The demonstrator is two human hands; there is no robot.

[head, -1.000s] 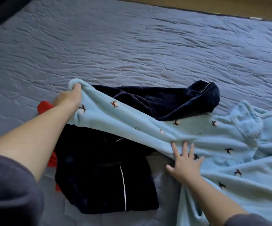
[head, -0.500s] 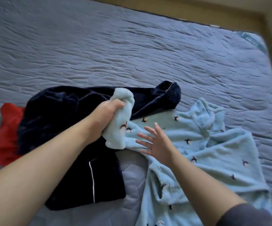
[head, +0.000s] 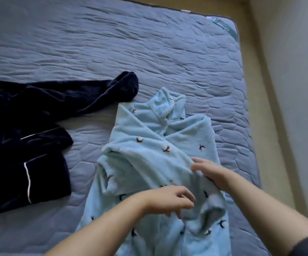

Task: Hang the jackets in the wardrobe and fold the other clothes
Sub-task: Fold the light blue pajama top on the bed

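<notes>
A light blue fleece garment (head: 149,145) with small dark bird prints lies crumpled on the bed, collar pointing away from me, one sleeve laid across its body. My left hand (head: 169,202) has its fingers curled into the fabric just left of that sleeve's cuff. My right hand (head: 210,172) pinches a fold of the same garment a little farther away. A dark navy velvet garment (head: 29,111) with thin white piping is spread out to the left, apart from both hands.
Everything lies on a blue-grey quilted mattress (head: 112,43). Its right edge runs close beside the light blue garment, with a strip of tan floor (head: 256,80) and a pale wall (head: 297,89) beyond.
My left hand carried the light blue sleeve off the navy garment and rightwards across the blue garment's body. My right hand shifted right onto a fold. The view swung right; the red item left it.
</notes>
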